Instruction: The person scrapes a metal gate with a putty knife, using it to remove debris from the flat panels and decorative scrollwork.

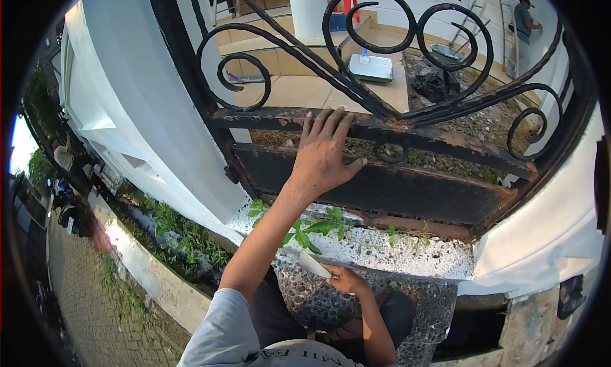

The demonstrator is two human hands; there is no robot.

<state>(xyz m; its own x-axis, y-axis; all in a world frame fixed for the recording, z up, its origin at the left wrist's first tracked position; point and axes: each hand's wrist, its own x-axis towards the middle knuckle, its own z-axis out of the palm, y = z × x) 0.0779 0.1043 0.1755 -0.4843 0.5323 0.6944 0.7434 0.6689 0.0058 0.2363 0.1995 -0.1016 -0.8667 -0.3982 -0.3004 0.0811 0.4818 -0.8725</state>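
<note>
My left hand (pixel 326 143) lies across the upper rail of a black iron gate (pixel 439 138), fingers stretched over the top and thumb apart. Black paint on that rail is flaked, with rusty brown patches. Lower down, near my knees, my right hand (pixel 349 282) is closed on a pale flat piece (pixel 314 264); its exact kind is not clear. That piece is held apart from the gate. Below the gate's dark bottom panel (pixel 356 186), green weeds (pixel 312 230) grow along a white-speckled sill (pixel 407 256).
White walls flank the gate. Behind it are a paint tray (pixel 371 68), a black plastic bag (pixel 436 84), a basin (pixel 447 53) and a person (pixel 523 27) near ladders. An open drain hole (pixel 471 325) lies at lower right; a planted ditch (pixel 172 233) runs left.
</note>
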